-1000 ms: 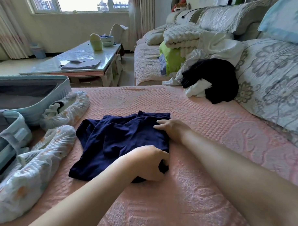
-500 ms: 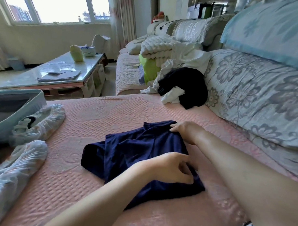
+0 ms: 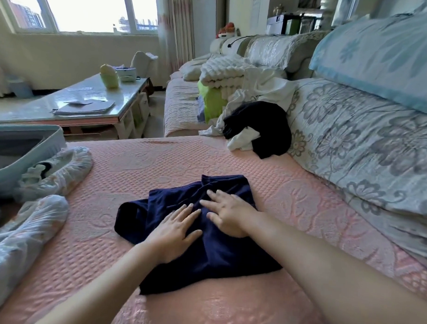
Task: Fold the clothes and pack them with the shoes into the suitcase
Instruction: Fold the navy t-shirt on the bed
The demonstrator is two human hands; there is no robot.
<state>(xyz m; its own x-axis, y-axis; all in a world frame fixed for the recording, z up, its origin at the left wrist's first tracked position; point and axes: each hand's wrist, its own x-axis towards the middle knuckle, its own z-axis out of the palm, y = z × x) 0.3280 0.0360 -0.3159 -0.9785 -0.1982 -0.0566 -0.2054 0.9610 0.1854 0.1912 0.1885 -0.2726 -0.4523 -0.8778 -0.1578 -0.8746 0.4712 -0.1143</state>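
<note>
1. The navy garment (image 3: 218,261) lies part-folded on the pink sofa seat (image 3: 291,188), directly in front of the person and well apart from the other clothes.
2. The step in hand looks like flattening a fold. It goes best if the palms sweep outward from the middle toward the edges, so creases are pushed off the cloth and not trapped under it.
3. A loose lobe of fabric bulges out on the left side. It is probably worth tucking that in square first, or the next fold will come out lopsided and bulky for packing.
4. The left hand (image 3: 173,230) lies palm down on the garment, fingers straight and slightly spread, pointing up and to the right. It is released and pressing, grasping nothing.
5. The right hand (image 3: 230,214) lies flat just beside it, fingers straight and angled leftward, also pressing and holding nothing. Both forearms reach in low over the seat.
6. The open suitcase (image 3: 51,134) sits at the left edge. The far shoe (image 3: 62,171), in a pale cover, lies against the suitcase, and the near shoe (image 3: 28,230) lies just below.
7. A black-and-white clothes pile (image 3: 264,129) waits unfolded against the backrest.
</note>
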